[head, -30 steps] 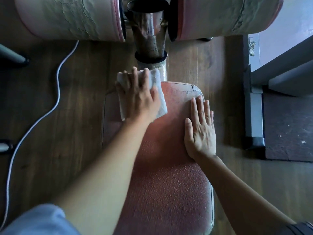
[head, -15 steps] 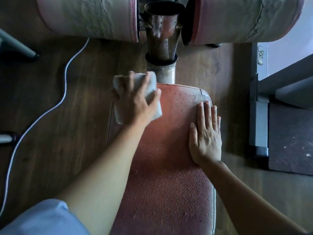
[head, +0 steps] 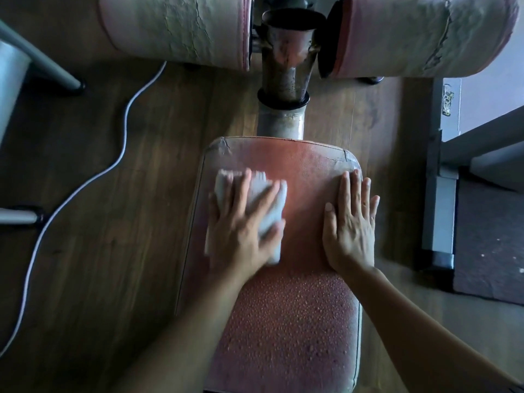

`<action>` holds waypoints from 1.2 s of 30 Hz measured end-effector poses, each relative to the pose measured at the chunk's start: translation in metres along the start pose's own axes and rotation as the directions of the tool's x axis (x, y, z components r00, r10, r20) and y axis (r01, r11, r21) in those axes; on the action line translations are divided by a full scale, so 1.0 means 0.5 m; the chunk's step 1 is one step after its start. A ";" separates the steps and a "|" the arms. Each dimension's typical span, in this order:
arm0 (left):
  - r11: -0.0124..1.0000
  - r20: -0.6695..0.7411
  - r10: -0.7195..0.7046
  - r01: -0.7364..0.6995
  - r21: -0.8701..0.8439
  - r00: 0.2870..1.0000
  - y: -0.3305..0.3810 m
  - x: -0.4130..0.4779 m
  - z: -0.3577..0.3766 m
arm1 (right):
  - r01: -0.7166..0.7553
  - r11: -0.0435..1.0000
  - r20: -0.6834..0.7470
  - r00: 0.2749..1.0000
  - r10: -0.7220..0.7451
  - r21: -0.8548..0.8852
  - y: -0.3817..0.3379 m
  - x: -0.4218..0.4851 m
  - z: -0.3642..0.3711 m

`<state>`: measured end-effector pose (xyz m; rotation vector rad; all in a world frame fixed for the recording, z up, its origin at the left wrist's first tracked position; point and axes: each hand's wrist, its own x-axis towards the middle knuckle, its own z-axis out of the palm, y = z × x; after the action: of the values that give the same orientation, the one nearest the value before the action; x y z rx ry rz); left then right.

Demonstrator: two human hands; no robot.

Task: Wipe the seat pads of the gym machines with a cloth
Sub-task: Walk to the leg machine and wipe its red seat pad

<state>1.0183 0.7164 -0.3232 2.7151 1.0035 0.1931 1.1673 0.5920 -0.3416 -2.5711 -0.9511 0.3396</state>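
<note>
- A red seat pad [head: 283,321] runs up the centre of the frame; its lower half is beaded with droplets, and its upper corners are cracked.
- The left hand [head: 241,231] presses a folded white cloth [head: 269,211] flat on the pad's upper left, fingers spread over it.
- The right hand [head: 350,234] lies flat on the pad's right edge, fingers together, holding nothing.
- Wooden floor [head: 113,251] surrounds the pad; a white cable [head: 122,154] snakes at left.
- Two worn roller pads [head: 175,26] flank a metal post [head: 286,66] at the top.
</note>
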 end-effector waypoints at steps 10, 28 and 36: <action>0.991 -0.062 -0.131 0.133 0.029 0.989 -0.004 -0.057 -0.002 | 0.157 0.986 0.081 0.985 -0.153 -0.056 -0.019 -0.128 -0.002; 0.976 -0.017 -0.212 0.213 0.035 0.977 -0.054 -0.311 -0.036 | 0.252 0.964 0.107 0.964 -0.243 -0.085 -0.016 -0.234 0.013; 0.998 -0.006 -0.032 0.032 0.045 0.999 0.020 -0.385 -0.034 | 0.229 0.968 0.093 0.971 -0.219 -0.107 -0.016 -0.289 0.022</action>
<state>0.8757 0.5861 -0.3120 2.7382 1.0642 0.1739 1.0515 0.5047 -0.3346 -2.5346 -1.3143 0.3349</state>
